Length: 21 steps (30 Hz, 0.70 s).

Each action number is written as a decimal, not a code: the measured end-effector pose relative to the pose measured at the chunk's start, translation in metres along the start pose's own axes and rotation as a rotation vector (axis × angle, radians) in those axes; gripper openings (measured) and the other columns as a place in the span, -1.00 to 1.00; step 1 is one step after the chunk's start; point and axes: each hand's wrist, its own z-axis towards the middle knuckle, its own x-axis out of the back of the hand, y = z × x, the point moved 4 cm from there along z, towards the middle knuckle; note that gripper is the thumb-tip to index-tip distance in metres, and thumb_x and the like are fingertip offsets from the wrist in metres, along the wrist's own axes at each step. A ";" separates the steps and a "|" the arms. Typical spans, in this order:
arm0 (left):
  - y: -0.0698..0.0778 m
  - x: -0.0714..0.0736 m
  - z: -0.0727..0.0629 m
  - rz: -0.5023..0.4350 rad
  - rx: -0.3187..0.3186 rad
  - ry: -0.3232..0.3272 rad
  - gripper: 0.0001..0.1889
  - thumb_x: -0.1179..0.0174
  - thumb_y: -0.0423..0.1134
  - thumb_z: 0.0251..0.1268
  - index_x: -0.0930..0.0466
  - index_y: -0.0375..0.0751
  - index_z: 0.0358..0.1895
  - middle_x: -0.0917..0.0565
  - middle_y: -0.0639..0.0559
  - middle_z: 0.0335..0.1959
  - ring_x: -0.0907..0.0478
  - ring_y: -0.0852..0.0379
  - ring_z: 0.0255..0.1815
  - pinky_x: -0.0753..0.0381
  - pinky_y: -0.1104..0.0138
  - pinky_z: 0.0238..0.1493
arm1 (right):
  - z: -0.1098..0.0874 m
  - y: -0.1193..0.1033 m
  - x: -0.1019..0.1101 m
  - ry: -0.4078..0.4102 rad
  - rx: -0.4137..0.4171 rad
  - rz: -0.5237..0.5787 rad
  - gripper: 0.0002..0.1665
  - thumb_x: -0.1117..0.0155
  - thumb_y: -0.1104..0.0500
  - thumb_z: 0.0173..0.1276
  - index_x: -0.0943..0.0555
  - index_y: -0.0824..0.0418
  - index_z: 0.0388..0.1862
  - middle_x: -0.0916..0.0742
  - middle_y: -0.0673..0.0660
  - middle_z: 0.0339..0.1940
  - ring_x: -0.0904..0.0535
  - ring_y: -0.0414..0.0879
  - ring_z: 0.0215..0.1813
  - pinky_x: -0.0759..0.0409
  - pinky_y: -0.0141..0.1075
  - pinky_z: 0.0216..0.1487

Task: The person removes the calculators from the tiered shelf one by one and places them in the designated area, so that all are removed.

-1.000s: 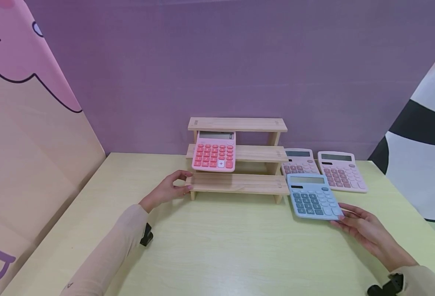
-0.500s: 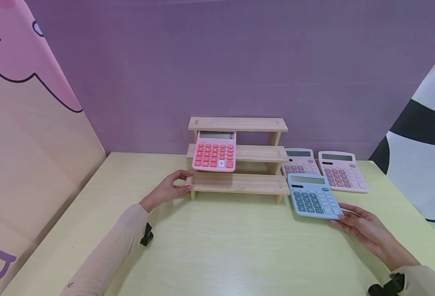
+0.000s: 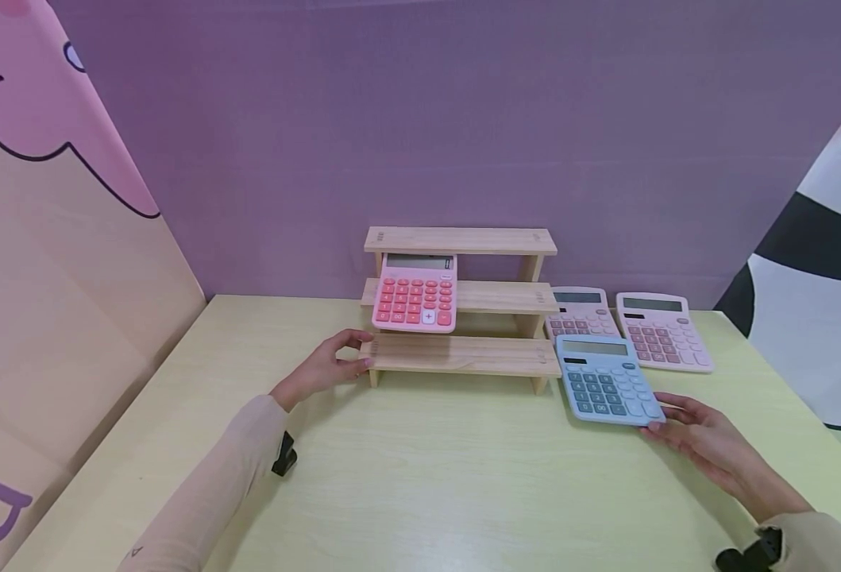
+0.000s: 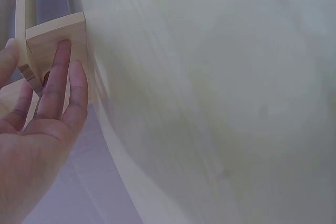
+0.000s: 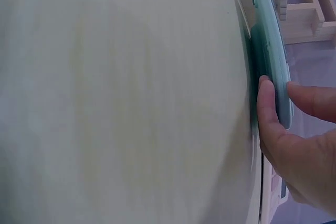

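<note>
A three-tier wooden shelf (image 3: 463,353) stands on the table. My left hand (image 3: 323,369) grips the left end of its lowest step, thumb on the near side; the left wrist view shows fingers under the step. A pink calculator (image 3: 415,294) leans on the middle tier. To the shelf's right is a blue calculator (image 3: 606,377), its near edge raised off the table. My right hand (image 3: 706,449) pinches that calculator's near right corner. In the right wrist view the calculator appears edge-on between two digits, with some fingers hidden.
Two pale pink calculators lie behind the blue one: one (image 3: 581,311) close to the shelf, partly covered, the other (image 3: 663,332) farther right. A purple wall (image 3: 463,119) rises behind the table (image 3: 427,477), and a printed panel (image 3: 70,318) stands at the left.
My right thumb has shifted slightly at the blue calculator's corner, which shows more fully now. The left hand, shelf and calculators stay about where they were.
</note>
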 end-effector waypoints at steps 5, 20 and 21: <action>-0.001 0.000 0.001 -0.003 -0.019 -0.007 -0.49 -0.18 -0.21 0.22 -0.27 -0.12 0.24 -0.31 -0.20 0.10 -0.56 -0.05 -0.11 -0.62 0.20 -0.03 | 0.002 0.000 0.000 0.062 -0.035 -0.162 -0.12 -0.21 0.39 0.20 0.10 0.49 0.34 -0.49 -0.13 -0.15 -0.56 -0.32 -0.17 -0.63 -0.38 -0.06; -0.004 0.001 0.003 0.006 -0.008 0.000 -0.49 -0.18 -0.21 0.22 -0.28 -0.09 0.23 -0.32 -0.18 0.10 -0.56 -0.06 -0.12 -0.63 0.21 -0.05 | 0.002 -0.005 -0.003 0.108 -0.037 -0.409 -0.12 -0.18 0.39 0.22 0.13 0.59 0.32 -0.26 0.49 0.17 -0.60 -0.28 -0.23 -0.65 -0.32 -0.10; -0.003 0.001 0.003 0.005 -0.009 -0.001 -0.49 -0.18 -0.21 0.22 -0.28 -0.09 0.23 -0.32 -0.18 0.10 -0.56 -0.06 -0.11 -0.63 0.21 -0.04 | 0.001 -0.006 -0.004 0.110 -0.032 -0.416 -0.13 -0.17 0.40 0.22 0.12 0.60 0.31 -0.24 0.51 0.17 -0.61 -0.28 -0.23 -0.65 -0.32 -0.10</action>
